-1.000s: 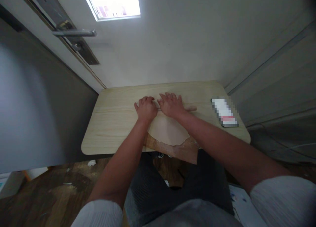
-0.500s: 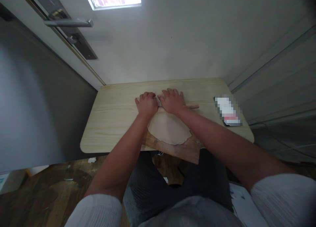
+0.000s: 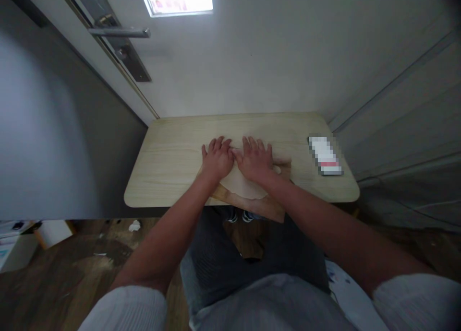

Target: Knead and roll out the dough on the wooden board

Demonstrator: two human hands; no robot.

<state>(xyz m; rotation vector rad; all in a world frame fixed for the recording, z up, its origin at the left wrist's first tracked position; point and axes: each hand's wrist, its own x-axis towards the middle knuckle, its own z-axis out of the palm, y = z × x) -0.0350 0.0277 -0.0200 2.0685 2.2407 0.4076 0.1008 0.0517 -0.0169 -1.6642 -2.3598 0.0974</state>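
My left hand (image 3: 218, 158) lies palm down, fingers spread, over the far part of a flat sheet of dough (image 3: 245, 186). Beside it, my right hand (image 3: 256, 159) is also flat with its fingers apart, the two thumbs close together. Under the palms runs a thin wooden rolling pin (image 3: 283, 162); its right end sticks out past my right hand, and the rest is mostly hidden. The pale, roughly round dough rests on a wooden board (image 3: 264, 208), set at an angle, with one corner jutting past the table's near edge.
The small light wood table (image 3: 162, 163) stands against a white door with a metal handle (image 3: 120, 32). At the table's right lies a phone (image 3: 325, 156), its screen blurred out. A crumpled white scrap (image 3: 134, 225) is on the floor at left.
Both hands and the rolling pin have come slightly towards me across the dough. My right hand's fingers lie straighter. The head view has shifted a little.
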